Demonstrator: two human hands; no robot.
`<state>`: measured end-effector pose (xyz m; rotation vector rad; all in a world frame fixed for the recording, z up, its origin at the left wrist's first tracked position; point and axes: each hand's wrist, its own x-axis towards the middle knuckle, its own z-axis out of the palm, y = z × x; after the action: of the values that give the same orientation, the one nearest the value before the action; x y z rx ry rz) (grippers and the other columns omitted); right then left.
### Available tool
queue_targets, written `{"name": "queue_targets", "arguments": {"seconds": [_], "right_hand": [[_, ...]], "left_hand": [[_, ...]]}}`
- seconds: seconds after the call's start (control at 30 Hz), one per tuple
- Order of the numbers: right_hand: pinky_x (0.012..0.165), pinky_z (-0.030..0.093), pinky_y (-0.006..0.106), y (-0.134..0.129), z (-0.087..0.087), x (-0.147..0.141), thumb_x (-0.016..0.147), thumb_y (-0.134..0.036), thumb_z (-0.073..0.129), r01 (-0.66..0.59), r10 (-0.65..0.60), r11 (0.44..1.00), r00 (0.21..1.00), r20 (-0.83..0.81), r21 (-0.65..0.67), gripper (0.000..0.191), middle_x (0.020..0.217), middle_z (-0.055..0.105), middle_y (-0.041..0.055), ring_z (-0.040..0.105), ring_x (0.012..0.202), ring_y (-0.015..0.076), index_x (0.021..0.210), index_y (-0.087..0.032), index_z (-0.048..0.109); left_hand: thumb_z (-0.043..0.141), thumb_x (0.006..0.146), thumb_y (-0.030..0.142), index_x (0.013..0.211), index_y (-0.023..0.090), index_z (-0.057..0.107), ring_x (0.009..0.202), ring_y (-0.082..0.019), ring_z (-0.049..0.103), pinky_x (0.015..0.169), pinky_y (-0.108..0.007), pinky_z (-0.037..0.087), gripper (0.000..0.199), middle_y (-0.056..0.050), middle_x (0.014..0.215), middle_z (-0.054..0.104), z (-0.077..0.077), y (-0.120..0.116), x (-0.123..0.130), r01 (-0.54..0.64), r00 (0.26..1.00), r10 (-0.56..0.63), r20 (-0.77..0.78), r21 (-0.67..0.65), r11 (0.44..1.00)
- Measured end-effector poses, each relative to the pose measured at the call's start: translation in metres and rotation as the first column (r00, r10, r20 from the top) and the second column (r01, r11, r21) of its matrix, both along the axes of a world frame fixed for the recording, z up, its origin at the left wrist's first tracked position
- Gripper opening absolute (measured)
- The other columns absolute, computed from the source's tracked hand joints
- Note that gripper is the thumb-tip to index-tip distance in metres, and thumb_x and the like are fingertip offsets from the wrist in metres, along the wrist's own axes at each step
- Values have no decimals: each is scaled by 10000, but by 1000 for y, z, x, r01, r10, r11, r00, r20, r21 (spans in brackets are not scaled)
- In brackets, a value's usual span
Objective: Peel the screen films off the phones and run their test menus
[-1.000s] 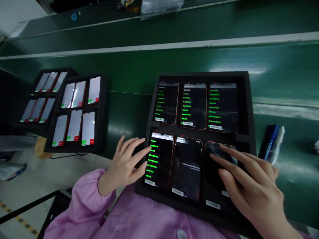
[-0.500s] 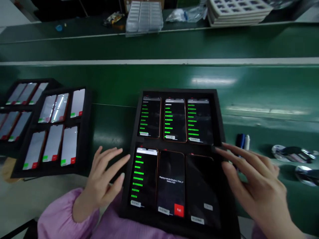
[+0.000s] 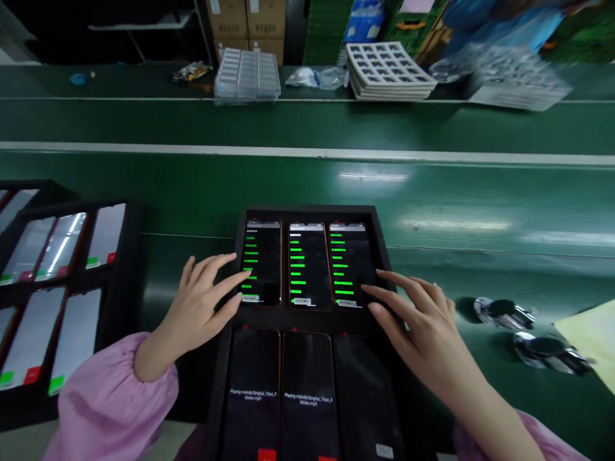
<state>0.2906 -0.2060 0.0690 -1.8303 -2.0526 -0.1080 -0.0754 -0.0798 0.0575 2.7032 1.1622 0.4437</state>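
A black tray in front of me holds several phones in two rows. My left hand is open, its index fingertip over the lower left of the upper-left phone. On the other side my right hand is open too, fingertips at the right edge of the upper-right phone. Green text lists fill the upper phones, the upper-middle phone included. The lower-left phone and lower-middle phone show "Playing melody" and red buttons. A nearly dark screen shows on the lower-right phone.
More trays of phones with white screens, one a black tray, lie at left. Chrome metal parts and yellow paper are at right. Across the green bench stand clear plastic trays, white trays and a blurred person.
Both hands have moved from the tray's sides up to the upper row. The lower-left phone's screen has switched from a green list to the melody text. The camera view has tilted up.
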Motion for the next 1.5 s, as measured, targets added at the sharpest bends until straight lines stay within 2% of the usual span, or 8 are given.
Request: {"name": "queue_targets", "arguments": {"seconds": [0.2,0.33,0.53,0.7,0.9,1.07,1.2,1.5], "right_hand": [[979,459,472,0,-12,5,1089,-363,479,-4,4,1000,1000,4,-27,324,1428,647,88,590,1240,290,1331,-317,689],[963,446,529,10,-12,4,1090,-413,457,57,-52,998,986,157,-27,371,1514,597,115,570,1259,346,1359,-312,692],[957,419,499,6,-2,3,1087,-330,482,46,-55,994,994,95,96,318,1445,641,119,605,1210,328,1305,-264,704],[953,419,472,11,-5,-13,1096,-338,479,-121,119,991,992,47,51,290,1378,680,109,610,1207,306,1149,-245,748],[968,409,455,25,-10,-35,1098,-318,499,-262,262,964,965,6,49,273,1380,691,117,605,1209,270,1191,-236,742],[962,379,491,28,-8,-41,1107,-397,476,-219,213,972,975,66,88,305,1407,691,100,622,1191,293,1201,-280,741],[932,374,496,20,-6,-30,1089,-298,513,-197,196,964,980,24,175,247,1348,694,137,636,1139,305,1251,-245,694],[909,409,513,1,-18,-16,1055,-207,512,-174,178,970,984,-6,171,229,1246,700,146,654,1050,320,1221,-212,669]], "left_hand": [[516,1046,282,1401,351,663,1424,-347,509,1238,-774,226,390,-95,1536,556,2,1,21,125,992,-125,27,-13,992],[500,1051,277,1396,328,658,1434,-342,501,1249,-772,193,383,-95,1529,572,6,1,36,195,981,-195,10,2,981],[479,1073,270,1468,292,557,1368,-297,560,1264,-666,245,403,-95,1452,623,6,1,15,41,999,-43,23,54,998],[491,1074,265,1518,284,485,1349,-275,581,1242,-568,337,444,-96,1460,612,-3,-10,1,-39,994,39,104,-2,999],[505,1073,276,1555,292,441,1367,-282,565,1222,-543,374,486,-97,1490,581,-9,-23,-3,-75,990,82,118,-58,995],[507,1071,266,1553,271,442,1371,-285,561,1198,-532,407,487,-108,1494,576,-10,-27,-5,-89,990,93,104,-48,995],[514,1067,270,1539,249,464,1365,-294,566,1213,-554,389,475,-118,1500,574,-11,-29,-3,-95,993,96,75,-20,995],[525,1057,268,1479,277,553,1402,-352,527,1164,-681,409,423,-149,1569,494,-8,-33,4,-41,999,40,26,33,999]]}}
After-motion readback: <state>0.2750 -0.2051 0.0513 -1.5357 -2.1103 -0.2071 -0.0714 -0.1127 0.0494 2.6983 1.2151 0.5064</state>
